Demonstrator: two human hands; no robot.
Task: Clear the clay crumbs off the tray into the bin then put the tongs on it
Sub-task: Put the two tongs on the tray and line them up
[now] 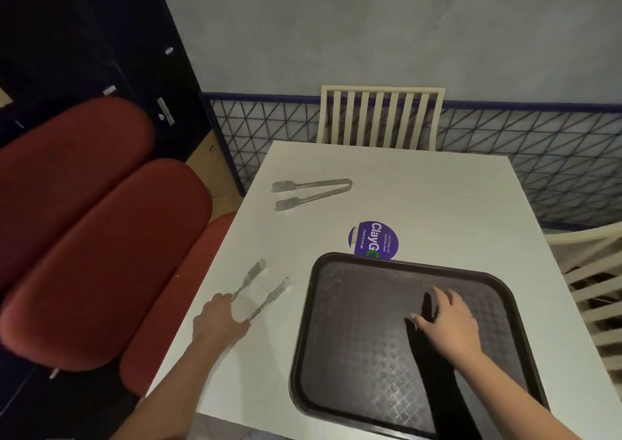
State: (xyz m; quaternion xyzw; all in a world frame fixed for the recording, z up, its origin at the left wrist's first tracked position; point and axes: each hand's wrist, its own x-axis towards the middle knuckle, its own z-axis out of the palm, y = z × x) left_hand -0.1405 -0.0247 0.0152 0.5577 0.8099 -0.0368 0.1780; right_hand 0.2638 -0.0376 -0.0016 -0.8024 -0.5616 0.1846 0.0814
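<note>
A dark brown tray (353, 338) lies on the white table at the front right, its textured bottom bare apart from a few tiny pale specks near its far left corner. My right hand (447, 321) rests flat on the tray's right half, fingers spread, holding nothing. Left of the tray lie metal tongs (266, 288), jaws pointing away from me. My left hand (220, 318) is closed on their handle end. A second pair of tongs (309, 192) lies farther back on the table, jaws to the left.
A round purple sticker (373, 239) sits on the white table (420, 204) just behind the tray. Red cushioned seats (101, 237) stand to the left, a cream slatted chair (380, 116) at the far side, another at the right edge. No bin is in view.
</note>
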